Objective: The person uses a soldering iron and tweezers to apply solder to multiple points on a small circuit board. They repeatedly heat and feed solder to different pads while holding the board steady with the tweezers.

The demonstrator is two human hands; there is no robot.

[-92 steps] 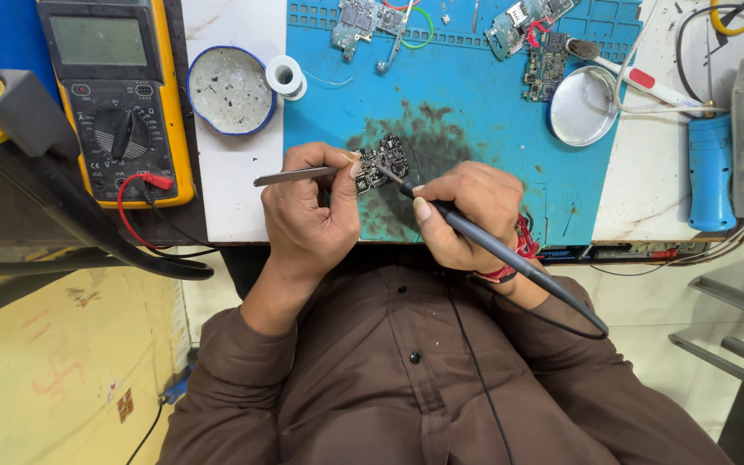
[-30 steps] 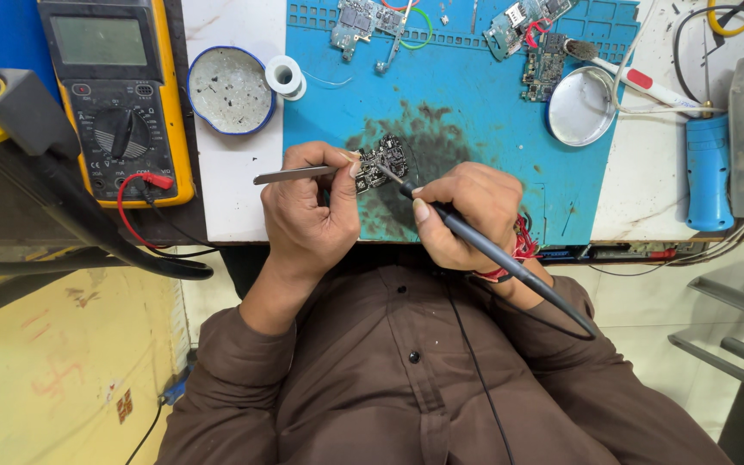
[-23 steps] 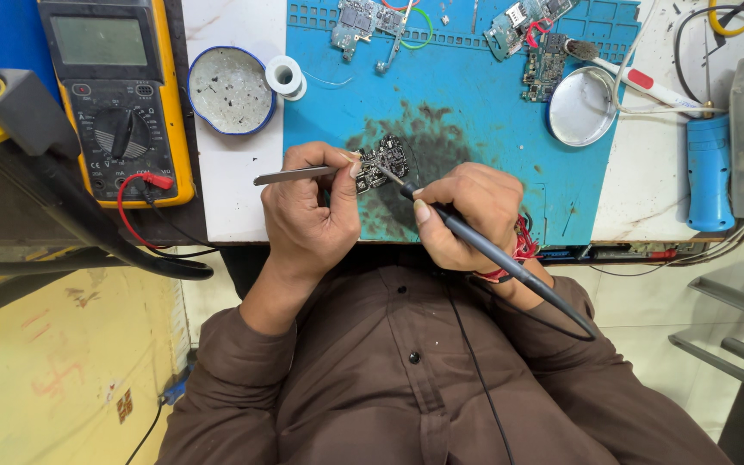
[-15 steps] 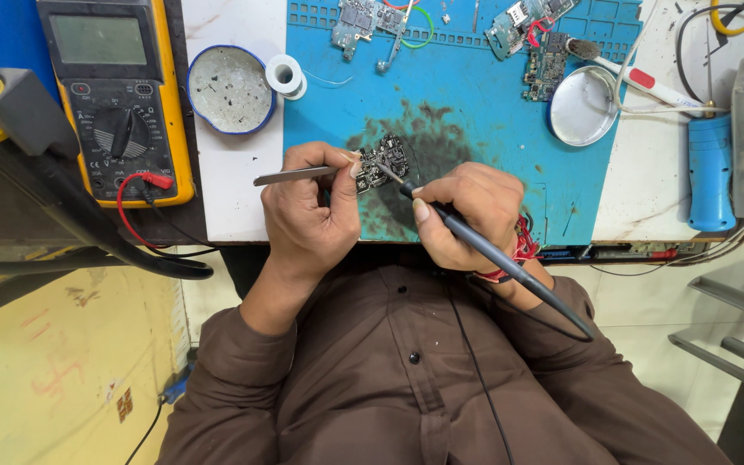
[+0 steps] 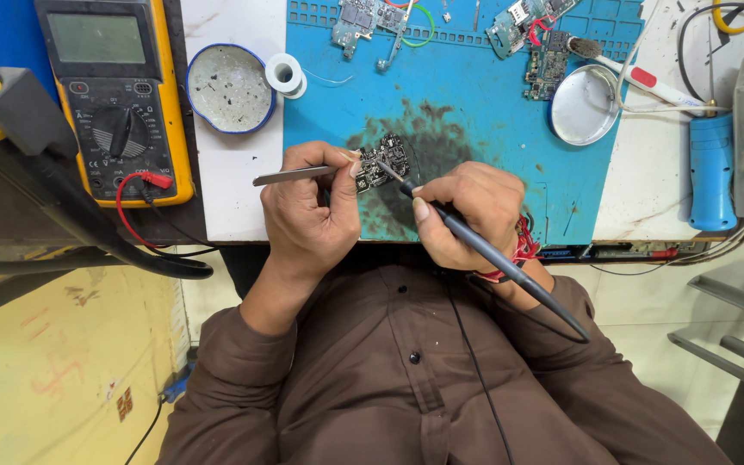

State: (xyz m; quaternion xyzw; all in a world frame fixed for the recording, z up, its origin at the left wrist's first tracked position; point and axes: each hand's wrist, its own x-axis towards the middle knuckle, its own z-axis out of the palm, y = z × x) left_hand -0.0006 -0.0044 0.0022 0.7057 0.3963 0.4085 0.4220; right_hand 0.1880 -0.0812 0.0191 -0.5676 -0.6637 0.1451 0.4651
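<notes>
A small dark circuit board (image 5: 385, 159) lies on a scorched patch of the blue work mat (image 5: 475, 95). My left hand (image 5: 312, 211) grips metal tweezers (image 5: 290, 176) whose tips rest at the board's left edge. My right hand (image 5: 467, 215) holds a black soldering iron (image 5: 492, 254) like a pen, its tip touching the board's right side. The iron's cord trails back over my brown shirt.
A yellow multimeter (image 5: 118, 95) with red and black leads sits at the left. A round tin (image 5: 230, 88) and a solder spool (image 5: 285, 74) stand near it. Other circuit boards (image 5: 544, 60), a metal lid (image 5: 583, 105), a brush (image 5: 639, 76) and a blue tool (image 5: 712, 172) lie farther right.
</notes>
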